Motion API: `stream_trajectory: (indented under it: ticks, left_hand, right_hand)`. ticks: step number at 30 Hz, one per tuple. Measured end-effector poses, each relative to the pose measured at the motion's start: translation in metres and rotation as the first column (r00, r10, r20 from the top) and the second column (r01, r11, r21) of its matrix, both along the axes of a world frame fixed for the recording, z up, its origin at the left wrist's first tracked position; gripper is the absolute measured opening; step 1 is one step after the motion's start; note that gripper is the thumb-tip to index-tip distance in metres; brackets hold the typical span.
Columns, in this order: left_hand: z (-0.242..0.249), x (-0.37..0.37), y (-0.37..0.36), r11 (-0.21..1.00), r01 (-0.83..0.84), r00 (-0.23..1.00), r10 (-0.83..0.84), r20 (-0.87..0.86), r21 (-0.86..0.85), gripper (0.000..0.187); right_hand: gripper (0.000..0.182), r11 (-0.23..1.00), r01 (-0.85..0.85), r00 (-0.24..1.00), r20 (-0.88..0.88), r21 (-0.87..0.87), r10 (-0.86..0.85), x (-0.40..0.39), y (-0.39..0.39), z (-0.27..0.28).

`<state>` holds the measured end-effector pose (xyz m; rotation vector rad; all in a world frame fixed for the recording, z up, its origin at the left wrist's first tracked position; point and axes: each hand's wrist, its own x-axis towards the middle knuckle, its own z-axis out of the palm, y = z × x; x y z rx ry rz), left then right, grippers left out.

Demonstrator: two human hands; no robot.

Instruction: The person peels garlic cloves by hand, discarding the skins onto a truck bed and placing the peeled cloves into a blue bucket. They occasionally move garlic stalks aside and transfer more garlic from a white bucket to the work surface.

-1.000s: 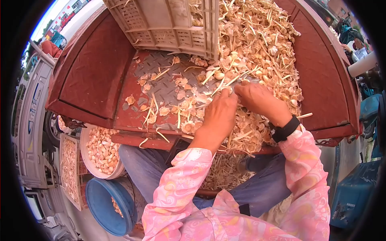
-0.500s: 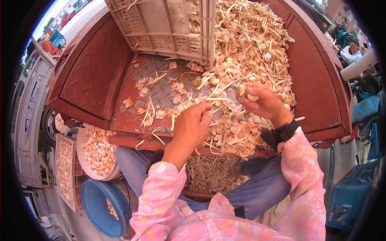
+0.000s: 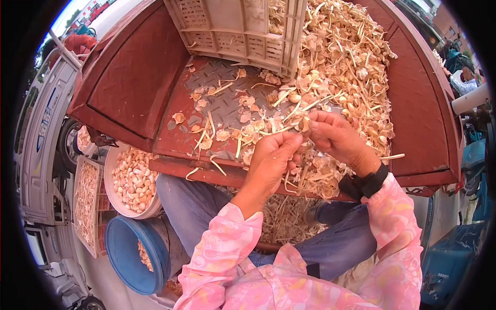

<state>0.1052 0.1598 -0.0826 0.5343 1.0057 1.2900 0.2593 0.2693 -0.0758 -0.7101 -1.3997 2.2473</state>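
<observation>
A garlic clove (image 3: 305, 124) is pinched between the thumb and fingertips of my right hand (image 3: 338, 140). My left hand (image 3: 273, 159) is closed, its thumb and forefinger pressed together right beside that clove. Whatever its fingers may hold is hidden. Below and beyond both hands spreads a heap of garlic skins (image 3: 351, 57) mixed with dry stems and some loose cloves. One pale clove (image 3: 294, 97) lies among the stems just past my hands.
A dirty white plastic crate (image 3: 232, 36) stands tilted on the red metal cart bed (image 3: 129, 77). At lower left are a white bucket (image 3: 109, 178) of cloves, a blue bucket (image 3: 116, 253) and a crate of skins (image 3: 87, 206). A grey vehicle (image 3: 44, 150) is farther left.
My left hand has moved right and up to meet my right hand, and their fingertips are now close together at the clove. The whole view has shifted slightly.
</observation>
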Motion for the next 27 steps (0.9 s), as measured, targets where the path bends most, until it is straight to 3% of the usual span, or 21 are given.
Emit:
stream_trajectory:
  ticks: [4, 11, 13, 15, 17, 19, 20, 21, 22, 24, 27]
  left_hand:
    - [0.004, 0.003, -0.003, 0.997, -0.075, 0.993, 0.073, 0.097, 0.026, 0.017]
    - [0.002, 0.007, -0.003, 0.994, -0.093, 0.994, 0.09, 0.061, 0.052, 0.012]
    - [-0.001, 0.01, -0.003, 0.99, -0.117, 0.991, 0.111, 0.079, 0.079, 0.01]
    - [-0.004, 0.01, -0.001, 0.996, -0.08, 0.991, 0.075, 0.109, 0.049, 0.009]
    - [-0.022, 0.007, 0.004, 1.0, -0.011, 0.99, 0.012, 0.138, -0.007, 0.013]
    - [-0.019, 0.012, 0.005, 0.984, -0.096, 0.955, 0.132, 0.265, -0.147, 0.022]
    - [-0.017, 0.014, 0.006, 0.968, -0.125, 0.929, 0.191, 0.317, -0.218, 0.026]
    - [-0.021, 0.008, 0.005, 0.986, -0.045, 0.884, 0.114, 0.454, -0.16, 0.038]
    - [-0.02, 0.006, 0.002, 0.99, -0.015, 0.859, 0.085, 0.504, -0.141, 0.04]
    - [-0.014, 0.0, -0.002, 0.995, 0.032, 0.803, 0.029, 0.596, -0.092, 0.043]
    - [-0.015, -0.007, -0.006, 0.998, 0.053, 0.759, -0.028, 0.65, -0.019, 0.037]
  right_hand:
    - [0.016, 0.997, -0.007, 0.999, 0.052, 0.073, 0.004, -0.001, -0.009, 0.006]
    - [0.015, 0.959, -0.026, 0.985, 0.173, 0.28, -0.023, -0.002, -0.018, 0.015]
    - [0.014, 0.769, 0.056, 0.995, 0.027, 0.636, -0.094, -0.007, -0.017, -0.002]
    - [0.013, 0.564, 0.107, 0.993, -0.065, 0.819, -0.095, -0.011, -0.021, -0.006]
    - [0.011, 0.429, 0.11, 0.994, -0.086, 0.896, -0.074, -0.011, -0.03, 0.004]
    - [0.013, 0.841, 0.164, 0.985, -0.129, 0.516, -0.113, -0.009, -0.039, 0.017]
    - [0.013, 0.95, 0.18, 0.979, -0.144, 0.255, -0.146, -0.007, -0.041, 0.024]
    - [0.019, 0.955, 0.182, 0.98, -0.118, 0.235, -0.158, -0.001, -0.03, 0.029]
    - [0.025, 0.948, 0.21, 0.975, -0.122, 0.239, -0.186, 0.002, -0.021, 0.027]
    - [0.027, 0.944, 0.321, 0.94, -0.147, 0.083, -0.307, 0.006, -0.015, 0.033]
    - [0.024, 0.957, 0.22, 0.975, -0.053, 0.188, -0.214, 0.013, -0.01, 0.026]
